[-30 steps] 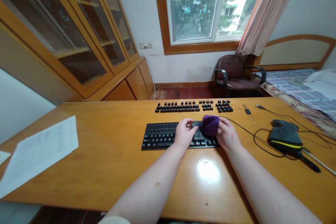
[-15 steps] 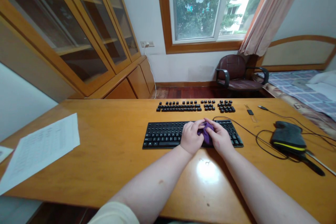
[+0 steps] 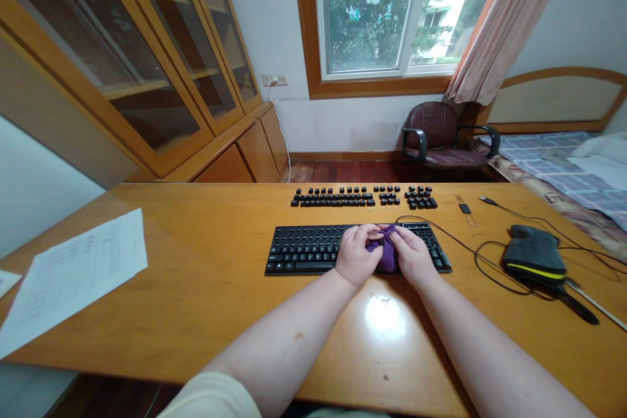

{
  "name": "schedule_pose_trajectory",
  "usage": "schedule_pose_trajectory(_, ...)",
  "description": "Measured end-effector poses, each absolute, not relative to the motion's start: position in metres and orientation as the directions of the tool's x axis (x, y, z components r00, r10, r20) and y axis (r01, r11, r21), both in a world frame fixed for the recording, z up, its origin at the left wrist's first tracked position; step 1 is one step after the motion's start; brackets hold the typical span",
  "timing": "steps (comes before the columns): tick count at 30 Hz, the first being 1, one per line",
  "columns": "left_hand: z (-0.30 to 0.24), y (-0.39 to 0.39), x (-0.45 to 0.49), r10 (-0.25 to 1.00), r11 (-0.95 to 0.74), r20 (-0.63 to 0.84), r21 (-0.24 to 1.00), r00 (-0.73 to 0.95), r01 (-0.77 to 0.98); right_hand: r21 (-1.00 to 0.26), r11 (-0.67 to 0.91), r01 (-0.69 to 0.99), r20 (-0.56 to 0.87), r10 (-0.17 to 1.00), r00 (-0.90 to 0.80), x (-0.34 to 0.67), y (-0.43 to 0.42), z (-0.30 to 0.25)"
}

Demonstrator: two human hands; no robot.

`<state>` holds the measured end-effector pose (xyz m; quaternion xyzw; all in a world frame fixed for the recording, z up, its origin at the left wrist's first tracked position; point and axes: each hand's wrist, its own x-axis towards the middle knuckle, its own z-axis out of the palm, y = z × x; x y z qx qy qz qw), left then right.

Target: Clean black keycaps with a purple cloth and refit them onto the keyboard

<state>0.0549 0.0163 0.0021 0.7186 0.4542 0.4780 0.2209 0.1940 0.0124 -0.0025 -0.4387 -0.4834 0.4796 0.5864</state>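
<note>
A crumpled purple cloth (image 3: pixel 388 256) is bunched between my two hands, above the black keyboard (image 3: pixel 298 249). My left hand (image 3: pixel 356 253) is closed, its fingertips pinching the cloth's left side. On the other side, my right hand (image 3: pixel 414 253) grips the cloth between thumb and fingers. A small dark spot shows among the fingertips; whether it is a keycap I cannot tell. Loose black keycaps (image 3: pixel 333 200) stand in rows on the desk beyond the keyboard. Both hands hide the keyboard's right-middle part.
On the wooden desk (image 3: pixel 206 300), printed papers (image 3: pixel 83 274) lie at the left. To the right are a grey brush-like tool with a yellow stripe (image 3: pixel 535 258), a USB cable (image 3: pixel 519 214) and a small wire puller (image 3: pixel 464 208). A chair (image 3: pixel 435 134) stands beyond.
My hands stay over the keyboard. The fingers have shifted slightly on the purple cloth, and more of it shows between them, folded upright. The other things stay put.
</note>
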Motion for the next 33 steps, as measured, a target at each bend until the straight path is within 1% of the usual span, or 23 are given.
schedule_pose_trajectory(3,0.0009,0.0179,0.0569,0.873,-0.480,0.478,0.816,0.090,0.321,-0.971,0.100,-0.218,0.090,0.994,0.058,0.1964,0.0133,-0.0058)
schedule_pose_trajectory(5,0.0017,0.0187,0.0570,0.874,-0.483,0.478,0.838,0.084,0.255,-0.962,0.069,-0.263,0.058,0.997,0.051,0.1970,0.0134,-0.0063)
schedule_pose_trajectory(9,0.0042,0.0194,0.0558,0.881,-0.470,0.470,0.857,0.052,0.213,-0.932,0.011,-0.361,0.016,1.000,-0.012,0.1952,0.0123,-0.0022)
schedule_pose_trajectory(11,0.0037,0.0197,0.0555,0.892,-0.448,0.451,0.879,0.021,0.163,-0.922,0.000,-0.386,0.018,0.999,-0.043,0.1945,0.0117,-0.0001)
schedule_pose_trajectory(13,0.0022,0.0202,0.0552,0.907,-0.420,0.421,0.903,0.006,0.093,-0.932,0.020,-0.362,0.043,0.998,-0.055,0.1950,0.0117,-0.0003)
schedule_pose_trajectory(16,0.0000,0.0212,0.0541,0.910,-0.415,0.414,0.909,0.026,0.043,-0.968,0.070,-0.239,0.090,0.993,-0.074,0.1982,0.0133,-0.0046)
schedule_pose_trajectory(19,0.0005,0.0216,0.0531,0.891,-0.455,0.450,0.886,0.063,0.091,-0.986,0.087,-0.143,0.097,0.993,-0.062,0.2012,0.0151,-0.0078)
schedule_pose_trajectory(21,0.0023,0.0214,0.0534,0.896,-0.445,0.440,0.888,0.063,0.117,-0.991,0.082,-0.102,0.086,0.995,-0.042,0.2016,0.0151,-0.0066)
schedule_pose_trajectory(26,0.0074,0.0185,0.0567,0.952,-0.306,0.305,0.951,0.019,0.044,-0.993,0.107,-0.055,0.108,0.994,-0.026,0.1997,0.0118,-0.0003)
schedule_pose_trajectory(30,0.0061,0.0180,0.0583,0.963,-0.269,0.269,0.963,0.008,0.005,-0.990,0.114,-0.078,0.117,0.993,-0.026,0.1989,0.0121,-0.0011)
schedule_pose_trajectory(33,0.0033,0.0204,0.0581,0.965,-0.256,0.257,0.966,0.050,-0.038,-0.994,0.106,-0.018,0.107,0.994,-0.014,0.1993,0.0134,-0.0015)
